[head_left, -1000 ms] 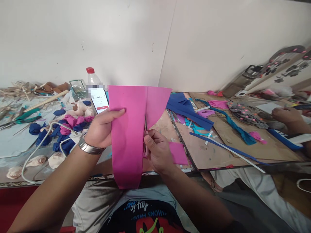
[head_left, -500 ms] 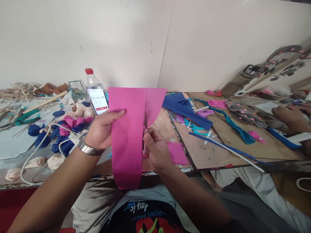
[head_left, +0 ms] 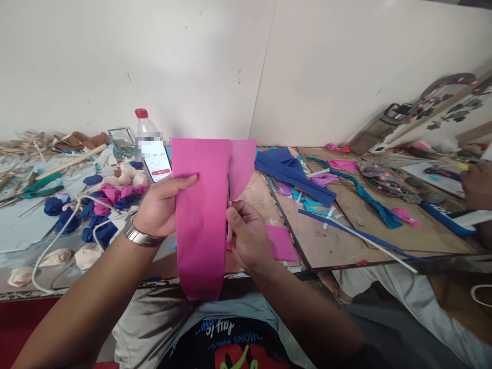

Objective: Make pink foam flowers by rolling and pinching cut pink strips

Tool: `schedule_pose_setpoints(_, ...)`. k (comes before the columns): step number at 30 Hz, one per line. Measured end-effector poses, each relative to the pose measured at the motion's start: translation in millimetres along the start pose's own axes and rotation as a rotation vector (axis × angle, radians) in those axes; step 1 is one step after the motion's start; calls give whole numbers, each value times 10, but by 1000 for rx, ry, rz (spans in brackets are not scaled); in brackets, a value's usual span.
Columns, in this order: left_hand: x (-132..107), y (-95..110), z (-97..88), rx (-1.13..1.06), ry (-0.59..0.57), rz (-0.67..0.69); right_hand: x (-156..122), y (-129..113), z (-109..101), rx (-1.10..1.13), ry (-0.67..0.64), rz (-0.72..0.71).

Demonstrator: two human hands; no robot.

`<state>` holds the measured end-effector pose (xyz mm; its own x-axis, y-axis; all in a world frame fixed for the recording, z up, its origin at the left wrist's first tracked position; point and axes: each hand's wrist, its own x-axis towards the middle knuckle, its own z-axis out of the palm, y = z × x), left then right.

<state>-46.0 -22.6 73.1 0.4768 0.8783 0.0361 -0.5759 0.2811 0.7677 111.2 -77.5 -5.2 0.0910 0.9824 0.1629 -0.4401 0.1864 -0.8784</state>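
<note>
A wide strip of pink sheet (head_left: 202,220), fabric or thin foam, hangs upright in front of me with its lower end over the table edge. My left hand (head_left: 159,200) grips its left edge, thumb on the near face. In my right hand (head_left: 248,228) is a small pair of scissors (head_left: 229,197), its blades pointing up along a cut in the sheet; my fingers hide most of the handles. Right of the blades, a paler pink flap (head_left: 243,164) bends away from the strip. Another pink piece (head_left: 282,242) lies on the table behind my right hand.
At left lie blue, pink and cream fabric flowers (head_left: 102,200), a white cord (head_left: 42,251) and green-handled pliers (head_left: 40,187). A phone (head_left: 157,164) leans by a bottle (head_left: 144,123). Blue cloth (head_left: 292,171) lies right of the sheet. A co-worker's hand (head_left: 476,184) is at far right.
The scissors blades have closed further on the sheet, and the pink flap has shifted slightly left. My left hand stays put. The co-worker's hand at far right has moved right.
</note>
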Motion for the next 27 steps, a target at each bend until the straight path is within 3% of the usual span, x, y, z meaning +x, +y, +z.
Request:
schedule_pose_setpoints(8, 3, 6, -12, -15, -5, -20, 3, 22, 26, 102, 9, 8)
schedule_pose_setpoints(27, 0, -16, 14, -21, 11, -37, 103, -102, 98, 29, 63, -44)
